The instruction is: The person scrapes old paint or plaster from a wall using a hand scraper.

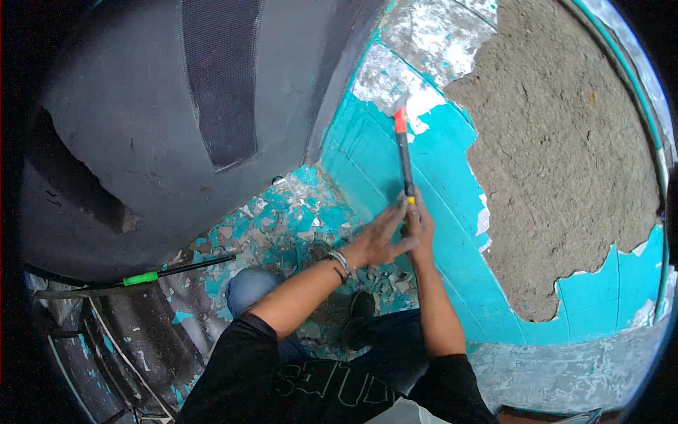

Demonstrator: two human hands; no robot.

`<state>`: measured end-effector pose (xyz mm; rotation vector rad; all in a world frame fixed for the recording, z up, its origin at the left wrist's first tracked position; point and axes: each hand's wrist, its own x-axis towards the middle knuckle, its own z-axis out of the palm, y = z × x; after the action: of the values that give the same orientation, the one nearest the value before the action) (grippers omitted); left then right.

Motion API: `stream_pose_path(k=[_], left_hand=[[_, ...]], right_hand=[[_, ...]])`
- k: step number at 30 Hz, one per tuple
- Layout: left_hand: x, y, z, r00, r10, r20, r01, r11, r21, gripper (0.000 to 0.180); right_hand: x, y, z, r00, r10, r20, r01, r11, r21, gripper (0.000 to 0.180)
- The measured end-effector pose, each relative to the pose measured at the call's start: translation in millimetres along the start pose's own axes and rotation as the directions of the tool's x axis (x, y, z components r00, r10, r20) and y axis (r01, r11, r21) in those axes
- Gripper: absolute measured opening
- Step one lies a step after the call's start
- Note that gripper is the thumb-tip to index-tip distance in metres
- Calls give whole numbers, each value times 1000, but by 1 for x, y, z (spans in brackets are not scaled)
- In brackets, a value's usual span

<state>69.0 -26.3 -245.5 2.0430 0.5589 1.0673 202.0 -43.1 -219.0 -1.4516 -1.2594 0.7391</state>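
My right hand (422, 227) is wrapped round the lower end of a long-handled scraper (405, 159), with a dark shaft, a red-orange section near its head and a yellow band by my fingers. Its grey blade end, hard to make out, meets the edge between turquoise paint (371, 152) and bare whitish wall (395, 78). Pressed against the handle's end and my right hand is my left hand (381, 237), fingers stretched out and thumb apart. A bracelet (340, 260) circles the left wrist. The fingers of my right hand are partly hidden behind the left.
Turquoise and white paint flakes (282, 212) litter the floor around my knee. A large dark grey padded piece (141, 106) stands at left. A black rod with a green section (141, 278) lies lower left. Rough brown plaster (558, 155) shows at right, beside a turquoise pipe (632, 63).
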Motion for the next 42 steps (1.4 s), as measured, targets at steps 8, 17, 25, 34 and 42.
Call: stream_pose_path(k=[8,17,25,34,42], left_hand=[[-9,10,-2,996,-89,0,89,996,6,79],[-2,8,-1,997,-64,40,64,998,19,89],[24,-16,-24,985,-158,-65,148,979,-139,79],[-12,16,16,999,-26,45,28,999,-29,77],[36,-4,-27,993,-23,-118,19,999,-39,74]], right_hand=[[-8,6,7,996,-87,-35,87,996,5,49],[-1,22,-3,995,-92,-32,93,996,13,49],[45,3,27,996,-60,63,63,997,-54,46],[-24,11,-22,999,7,44,-12,993,114,51],[53,-17,17,997,-59,45,61,998,-32,47]])
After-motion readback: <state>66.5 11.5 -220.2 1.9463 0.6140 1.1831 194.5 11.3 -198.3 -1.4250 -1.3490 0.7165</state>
